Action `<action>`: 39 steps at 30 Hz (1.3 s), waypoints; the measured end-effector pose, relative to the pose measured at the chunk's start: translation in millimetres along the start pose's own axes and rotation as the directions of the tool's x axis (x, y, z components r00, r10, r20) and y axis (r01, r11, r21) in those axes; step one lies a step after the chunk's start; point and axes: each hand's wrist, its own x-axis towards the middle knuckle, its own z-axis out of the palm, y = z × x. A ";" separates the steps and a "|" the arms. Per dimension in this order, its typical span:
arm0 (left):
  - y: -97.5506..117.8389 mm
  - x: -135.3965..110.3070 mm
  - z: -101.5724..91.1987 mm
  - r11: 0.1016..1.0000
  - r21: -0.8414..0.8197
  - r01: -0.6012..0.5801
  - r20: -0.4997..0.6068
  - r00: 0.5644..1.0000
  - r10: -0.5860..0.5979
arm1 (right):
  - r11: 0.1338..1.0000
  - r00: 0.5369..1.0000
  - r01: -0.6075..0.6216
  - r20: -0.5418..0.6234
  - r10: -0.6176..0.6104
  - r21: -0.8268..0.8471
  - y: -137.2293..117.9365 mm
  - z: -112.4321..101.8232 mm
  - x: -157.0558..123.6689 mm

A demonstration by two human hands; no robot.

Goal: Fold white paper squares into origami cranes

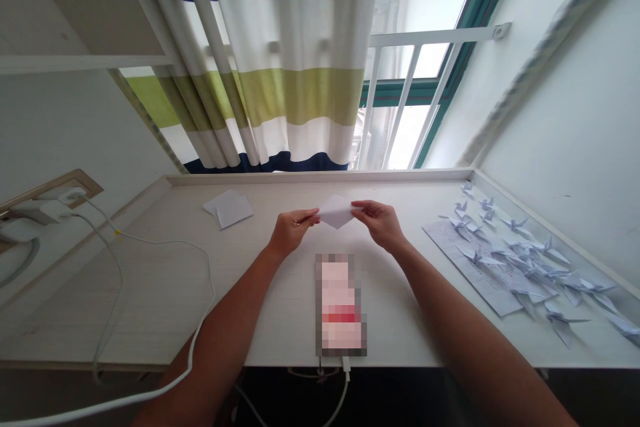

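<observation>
The L hand (293, 232) & R hand (381, 224) both hold one folded white paper (336, 212) in the air, above the middle of the desk. The L hand pinches its left corner btw thumb and fingers, the R hand grasps its right side the same way, so the grip is closed on the paper from both sides, not released. The paper has a diamond shape and is not touching the desk. Far left of the hands, a small pile of white paper squares (229, 209) lies on the pale wooden desk (150, 280). On the right side many folded paper cranes (520, 247) sit close together, partly on a printed sheet (465, 267), near the right wall. Near the person, btw the two forearms, lies a flat rectangular item (340, 304), pixelated so its details cannot be told, w/ a white cord (346, 380) at its near end. Another white cable (210, 294) runs over the left part of the desk from a wall charger (43, 210). Beyond the far desk edge hangs a striped curtain (295, 27) beside a window w/ white railing (430, 37).
</observation>
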 end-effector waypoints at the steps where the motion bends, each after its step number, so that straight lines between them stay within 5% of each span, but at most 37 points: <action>1: 0.3 -0.1 0.2 1.000 -0.004 0.004 -0.009 1.000 -0.004 | 1.000 1.000 0.001 0.021 -0.001 -0.016 -0.5 -0.5 -0.1; 18: 4.9 1.0 -3.4 0.995 0.100 0.012 -0.016 1.000 -0.010 | 0.974 0.996 0.091 0.026 -0.088 -0.209 -4.5 -3.6 -0.7; 25: 14.9 1.8 8.2 0.999 -0.010 0.038 -0.048 0.998 -0.038 | 0.998 0.995 0.019 0.100 -0.013 -0.060 -14.0 -4.3 -3.3; 33: 23.9 -4.6 15.9 0.887 -0.354 0.297 0.111 0.955 -0.276 | 0.997 0.997 0.016 0.075 -0.022 0.076 -16.8 2.6 -5.2; 39: 24.4 -7.6 18.6 0.861 -0.313 0.400 0.299 0.902 -0.311 | 0.995 0.995 -0.060 0.089 0.053 0.081 -17.7 5.2 -6.6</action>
